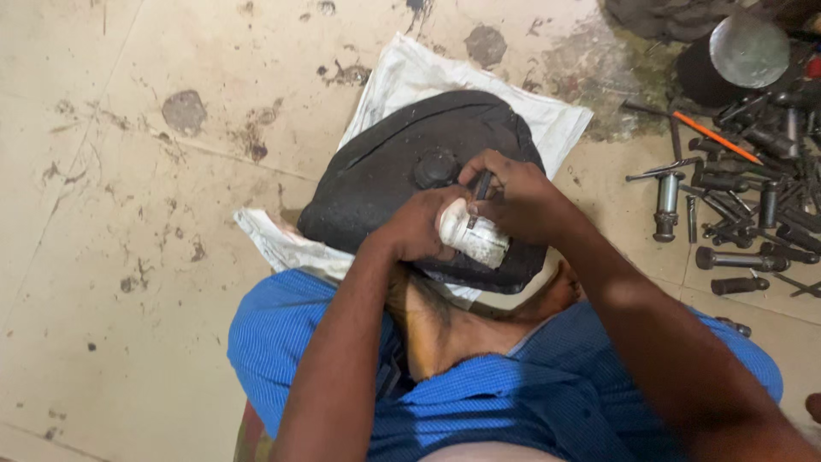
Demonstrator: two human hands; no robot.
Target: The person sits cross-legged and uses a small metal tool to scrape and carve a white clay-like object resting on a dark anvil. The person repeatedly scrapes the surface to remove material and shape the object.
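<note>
My left hand (pixel 416 227) grips a small white cylindrical container (pixel 475 238) held on its side above a black fuel tank (pixel 385 175). My right hand (pixel 513 198) is closed on a thin dark tool (pixel 481 186) whose tip goes into the container's open end. The tank has a round black cap (pixel 434 168) and rests on a white cloth (pixel 410 77) spread on the floor. My bare foot (pixel 547 298) lies under the tank's near edge.
Several dark sockets, bolts and wrenches (pixel 744 205) lie scattered on the floor at right, with an orange-handled screwdriver (pixel 714 135) and a round grey metal disc (pixel 749 50) on a black object. The tiled floor (pixel 128 214) is stained.
</note>
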